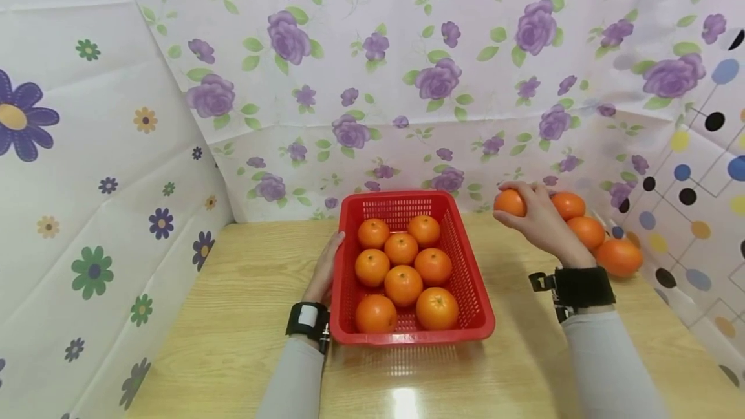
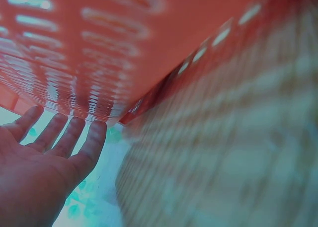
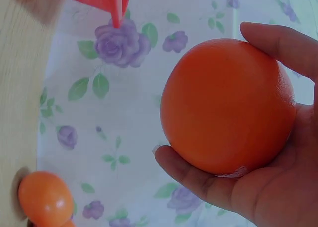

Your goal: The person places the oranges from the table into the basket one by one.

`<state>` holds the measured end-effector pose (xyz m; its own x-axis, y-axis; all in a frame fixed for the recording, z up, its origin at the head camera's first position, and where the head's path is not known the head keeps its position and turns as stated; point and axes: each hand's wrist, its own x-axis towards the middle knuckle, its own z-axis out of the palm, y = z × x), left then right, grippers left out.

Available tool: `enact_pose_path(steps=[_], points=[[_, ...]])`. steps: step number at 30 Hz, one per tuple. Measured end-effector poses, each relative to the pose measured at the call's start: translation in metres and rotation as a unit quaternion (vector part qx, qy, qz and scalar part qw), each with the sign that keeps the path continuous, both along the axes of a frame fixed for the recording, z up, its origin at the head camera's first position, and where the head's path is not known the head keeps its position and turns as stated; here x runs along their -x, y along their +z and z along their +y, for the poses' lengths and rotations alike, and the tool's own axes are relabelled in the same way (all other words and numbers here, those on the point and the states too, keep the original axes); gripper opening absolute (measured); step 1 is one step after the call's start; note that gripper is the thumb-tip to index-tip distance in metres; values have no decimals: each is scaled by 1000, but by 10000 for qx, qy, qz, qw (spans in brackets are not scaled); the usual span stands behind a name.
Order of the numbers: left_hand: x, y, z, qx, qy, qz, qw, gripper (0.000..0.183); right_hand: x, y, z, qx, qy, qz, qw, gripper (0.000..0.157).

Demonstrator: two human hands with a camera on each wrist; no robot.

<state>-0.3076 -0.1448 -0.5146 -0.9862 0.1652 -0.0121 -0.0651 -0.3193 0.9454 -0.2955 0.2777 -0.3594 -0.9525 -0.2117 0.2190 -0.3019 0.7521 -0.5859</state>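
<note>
A red plastic basket (image 1: 412,339) with slotted walls stands on the table, and several oranges (image 1: 403,285) lie inside it. Along the basket's left wall is my left hand (image 1: 327,269); in the left wrist view its fingers (image 2: 90,146) are extended, with the tips at the slotted wall. My right hand (image 1: 544,218) holds one orange (image 3: 226,108) between thumb and fingers, raised above the table to the right of the basket. Behind and beside that hand, several more oranges (image 1: 619,257) rest at the table's right side.
A wooden table (image 1: 233,315) extends on both sides of the basket. Flower-printed sheeting (image 1: 361,83) hangs at the back, more sheeting (image 1: 116,167) closes off the left, and a dotted sheet (image 1: 692,225) borders the right edge.
</note>
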Motion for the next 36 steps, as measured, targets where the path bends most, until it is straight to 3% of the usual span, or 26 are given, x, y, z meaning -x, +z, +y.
enact_pose_path(steps=[13, 21, 36], points=[[0, -1, -1, 23, -20, -7, 10000, 61, 11, 19, -25, -143, 283, -119, 9994, 58], [0, -2, -2, 51, 25, -109, 9999, 63, 24, 30, -44, -448, 397, -101, 9982, 55], [-1, -2, -1, -23, 7, -49, 10000, 67, 48, 42, -87, -463, 856, -144, 9952, 47]])
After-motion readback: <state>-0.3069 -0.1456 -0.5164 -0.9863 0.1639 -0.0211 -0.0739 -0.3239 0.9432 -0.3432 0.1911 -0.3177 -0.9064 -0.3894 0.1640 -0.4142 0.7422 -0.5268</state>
